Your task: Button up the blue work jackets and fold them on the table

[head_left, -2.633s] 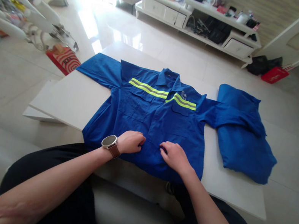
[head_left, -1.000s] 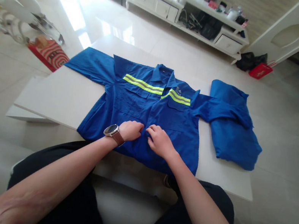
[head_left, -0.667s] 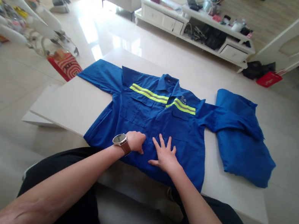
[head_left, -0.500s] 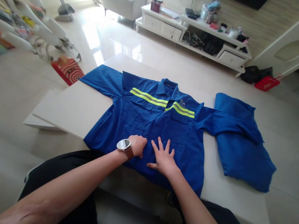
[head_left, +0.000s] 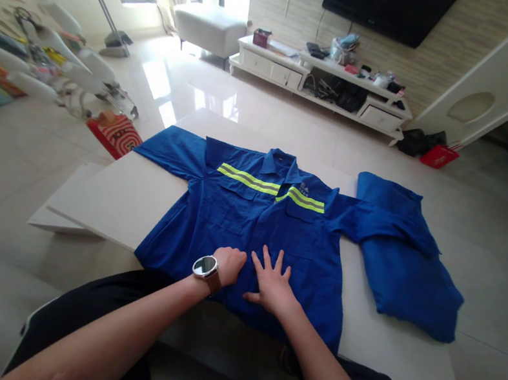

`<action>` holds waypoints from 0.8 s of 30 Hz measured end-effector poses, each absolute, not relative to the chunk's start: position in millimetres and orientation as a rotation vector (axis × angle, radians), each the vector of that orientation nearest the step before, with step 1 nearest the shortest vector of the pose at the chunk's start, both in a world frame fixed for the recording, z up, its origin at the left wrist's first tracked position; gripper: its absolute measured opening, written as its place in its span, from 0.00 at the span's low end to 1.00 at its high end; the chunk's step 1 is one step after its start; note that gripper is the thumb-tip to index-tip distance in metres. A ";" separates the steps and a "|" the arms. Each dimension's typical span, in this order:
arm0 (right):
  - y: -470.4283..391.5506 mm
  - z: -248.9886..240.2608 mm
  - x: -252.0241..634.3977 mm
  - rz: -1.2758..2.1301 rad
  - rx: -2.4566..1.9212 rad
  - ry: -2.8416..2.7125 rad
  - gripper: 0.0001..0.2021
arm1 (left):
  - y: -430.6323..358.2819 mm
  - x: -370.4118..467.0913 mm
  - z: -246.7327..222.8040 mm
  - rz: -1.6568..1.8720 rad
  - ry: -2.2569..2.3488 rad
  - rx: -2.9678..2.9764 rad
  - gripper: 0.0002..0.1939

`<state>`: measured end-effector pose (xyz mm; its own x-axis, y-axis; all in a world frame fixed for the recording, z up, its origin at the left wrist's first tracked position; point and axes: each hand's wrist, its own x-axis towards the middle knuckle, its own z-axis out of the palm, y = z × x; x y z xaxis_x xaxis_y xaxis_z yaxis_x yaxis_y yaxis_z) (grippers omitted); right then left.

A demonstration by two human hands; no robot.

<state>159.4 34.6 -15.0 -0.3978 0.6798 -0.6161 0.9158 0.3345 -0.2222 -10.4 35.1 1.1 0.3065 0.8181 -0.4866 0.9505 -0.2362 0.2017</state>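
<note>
A blue long-sleeved work jacket (head_left: pixel 225 211) of matt woven cloth lies spread, front up, on a smooth white flat-topped table (head_left: pixel 116 192) in front of the person. Its pointed collar (head_left: pixel 280 166) faces away from the person and its hem comes to the near edge of the table. The body runs from hem to collar away from the person, while the longest spread, sleeve to sleeve, lies crosswise, the right-hand end a little nearer. Fine wrinkles and soft folds cross the cloth, and yellow-green reflective bands with a grey centre stripe (head_left: pixel 248 179) cross the chest above flapped pockets.

The left hand (head_left: pixel 229 265), below a round silver-rimmed watch on a brown strap (head_left: pixel 206 266), is curled into a fist on the lower front; whether cloth is caught in it cannot be told. Just beside it, the right hand (head_left: pixel 272 288) is open, palm down, fingers fanned over the cloth and gripping nothing.

The sleeve on the right reaches onto a bulky, folded blue cloth bundle (head_left: pixel 409 283) with rounded edges. Beyond the table are a glossy pale tiled floor (head_left: pixel 130 80), a long white low cabinet (head_left: pixel 265 69) and a flat black television (head_left: pixel 389 7).
</note>
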 end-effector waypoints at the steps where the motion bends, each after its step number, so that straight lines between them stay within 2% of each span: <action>1: 34.8 -14.8 159.5 -0.773 1.404 2.187 0.59 | 34.9 -10.7 0.0 -0.386 1.564 2.125 0.18; 24: 37.0 -12.4 158.5 -0.808 1.392 2.165 0.56 | 35.3 -10.0 -10.5 -0.378 1.508 2.216 0.20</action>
